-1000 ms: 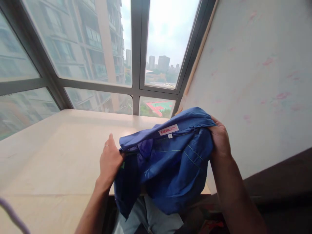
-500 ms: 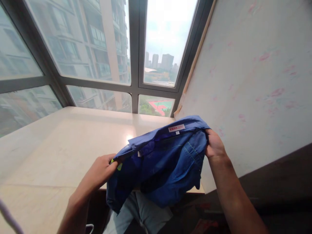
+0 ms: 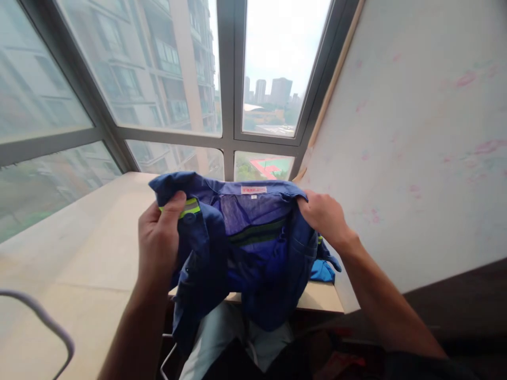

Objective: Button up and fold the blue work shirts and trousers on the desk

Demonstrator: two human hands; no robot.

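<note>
A blue work jacket (image 3: 273,264) hangs spread between my two hands, its inside facing me. A white label with red print (image 3: 254,190) shows at the middle of the collar band. My left hand (image 3: 160,232) grips the jacket's left part, thumb pressed beside a yellow-green and grey reflective strip (image 3: 190,207). On the other side, my right hand (image 3: 327,214) is closed on the collar's right end; its fingertips are hidden behind the cloth. The lower part of the jacket drops past the ledge's edge, over my grey trousers (image 3: 216,335).
A pale ledge (image 3: 99,227) runs under grey-framed windows (image 3: 228,68). To the right stands a wall with faint pink flowers (image 3: 428,132). A brighter blue cloth (image 3: 322,271) lies on the ledge behind the jacket. A grey cable (image 3: 51,324) curves at lower left.
Both hands have risen, and the right has moved left. The jacket has turned from slanted to nearly level and opened wider, showing its lining. The bright blue cloth has come into view.
</note>
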